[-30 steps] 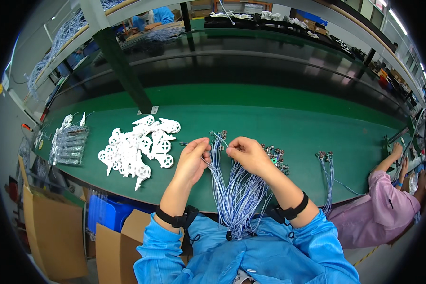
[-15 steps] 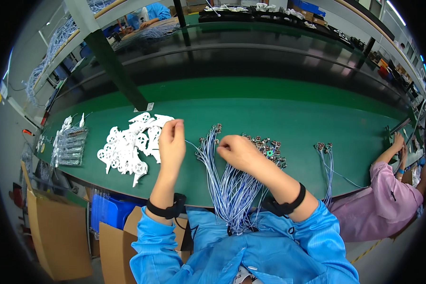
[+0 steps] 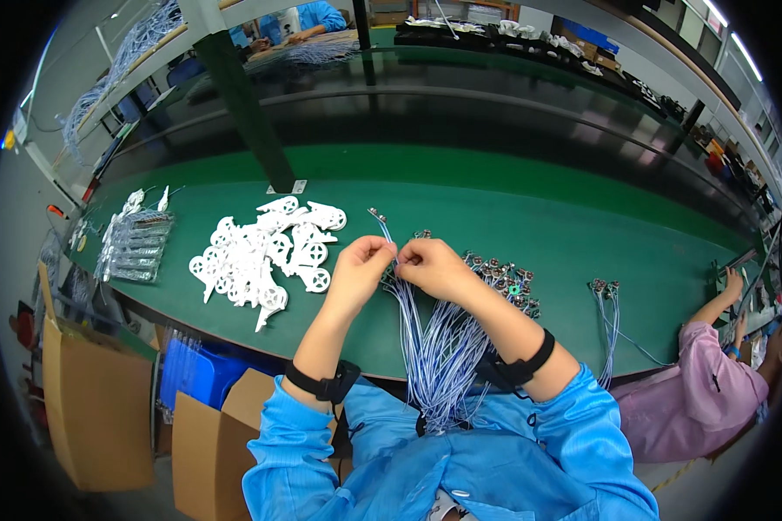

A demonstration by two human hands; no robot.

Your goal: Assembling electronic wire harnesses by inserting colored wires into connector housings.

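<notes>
Side by side over the green bench, my left hand (image 3: 362, 267) and my right hand (image 3: 432, 266) meet at the fingertips. The left thumb and fingers pinch a few thin blue-and-white wires (image 3: 384, 227), whose small metal-tipped ends stick up beyond the hand. My right fingers are closed at the same wires, just below; exactly what they grip is partly hidden. Under and beside my right hand lies a large bundle of blue-and-white wires (image 3: 439, 356), running toward my lap. Small round metal parts (image 3: 513, 286) at its far ends sit right of that hand.
White plastic parts (image 3: 252, 256) lie piled to the left. Farther left are clear-wrapped packs (image 3: 139, 247). A smaller wire bundle (image 3: 611, 330) rests at right, near a co-worker in a pink sleeve (image 3: 699, 343). Cardboard boxes (image 3: 96, 408) stand below; a green post (image 3: 248, 113) rises behind.
My left hand has come right and down from beside the white parts to meet my right hand. A few metal-tipped wires now stand up from its pinch. The view has shifted slightly.
</notes>
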